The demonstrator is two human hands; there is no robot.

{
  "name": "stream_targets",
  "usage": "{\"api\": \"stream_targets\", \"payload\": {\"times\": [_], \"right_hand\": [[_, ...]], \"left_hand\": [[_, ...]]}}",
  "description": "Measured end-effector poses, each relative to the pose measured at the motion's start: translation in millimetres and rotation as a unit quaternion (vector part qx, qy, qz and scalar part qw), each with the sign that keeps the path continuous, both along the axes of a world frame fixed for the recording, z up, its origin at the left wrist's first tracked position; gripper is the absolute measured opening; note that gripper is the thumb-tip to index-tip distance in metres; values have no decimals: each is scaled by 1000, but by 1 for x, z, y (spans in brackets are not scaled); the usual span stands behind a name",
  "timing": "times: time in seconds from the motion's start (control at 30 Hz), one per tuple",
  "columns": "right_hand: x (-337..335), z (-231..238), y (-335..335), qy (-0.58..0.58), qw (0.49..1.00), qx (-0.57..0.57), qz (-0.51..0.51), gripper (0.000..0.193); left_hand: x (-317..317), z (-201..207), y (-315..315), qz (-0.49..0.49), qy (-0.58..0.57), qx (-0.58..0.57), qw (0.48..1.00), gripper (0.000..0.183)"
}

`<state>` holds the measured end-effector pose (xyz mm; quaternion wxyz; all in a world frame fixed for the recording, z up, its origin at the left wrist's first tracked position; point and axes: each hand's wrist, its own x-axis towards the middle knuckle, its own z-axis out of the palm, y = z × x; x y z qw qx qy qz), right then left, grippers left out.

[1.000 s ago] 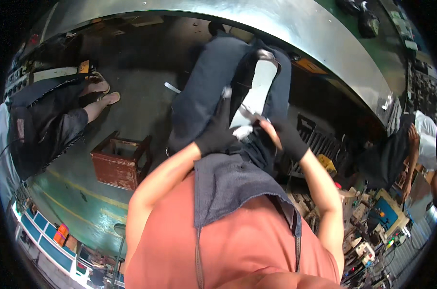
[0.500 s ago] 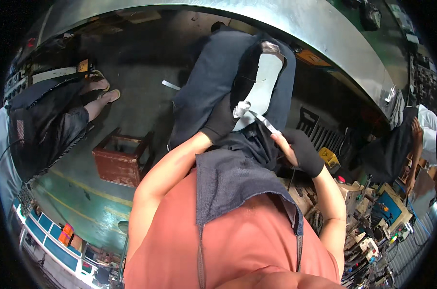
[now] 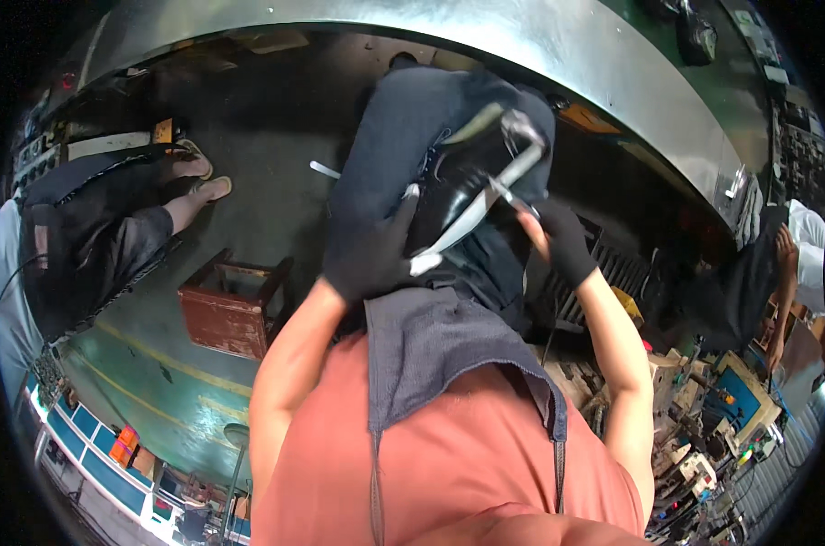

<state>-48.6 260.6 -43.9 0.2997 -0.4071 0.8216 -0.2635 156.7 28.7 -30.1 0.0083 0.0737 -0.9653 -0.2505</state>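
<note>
A black shoe (image 3: 449, 193) lies tilted on its side across my lap, its glossy upper showing and the pale sole edge turned to the right. My left hand (image 3: 374, 253), in a black glove with white-wrapped fingertips, is closed around the toe end. Beside the sole, my right hand (image 3: 562, 244), in a black glove with bare fingertips, grips a slim, knife-like metal tool (image 3: 501, 190). Its tip is at the sole edge; whether it touches I cannot tell. A dark apron (image 3: 430, 337) hangs over my front.
A metal bench (image 3: 485, 23) curves across the far side. A worn red-brown stool (image 3: 221, 305) stands at left, near another person's legs (image 3: 187, 205). Right of me are a dark slatted crate (image 3: 571, 278), cluttered machinery (image 3: 694, 437) and another person's arm (image 3: 781, 291).
The shoe has turned from its pale sole facing up to its black upper showing. My left hand has moved down and left around the toe; my right hand has risen slightly with the tool.
</note>
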Motion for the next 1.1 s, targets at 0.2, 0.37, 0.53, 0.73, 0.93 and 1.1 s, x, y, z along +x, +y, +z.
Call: {"api": "stream_targets", "payload": {"times": [0.2, 0.37, 0.53, 0.73, 0.93, 1.1], "right_hand": [[25, 27, 54, -53, 998, 10, -34, 26], [44, 35, 41, -194, 969, 26, -151, 33], [21, 62, 27, -240, 959, 100, -116, 43], [-8, 79, -40, 57, 958, 197, 201, 40], [-22, 22, -38, 243, 916, 85, 306, 41], [-56, -7, -39, 267, 887, -70, 369, 48]], "left_hand": [[-4, 89, -49, 230, 71, 434, 868, 69], [-74, -32, 35, 230, 180, 277, 916, 59], [-26, -67, 47, 190, 34, 483, 854, 66], [-30, -66, 64, 110, 44, 407, 906, 88], [-33, -78, 61, 97, 44, 435, 894, 91], [-43, -70, 58, 191, 23, 498, 845, 69]]}}
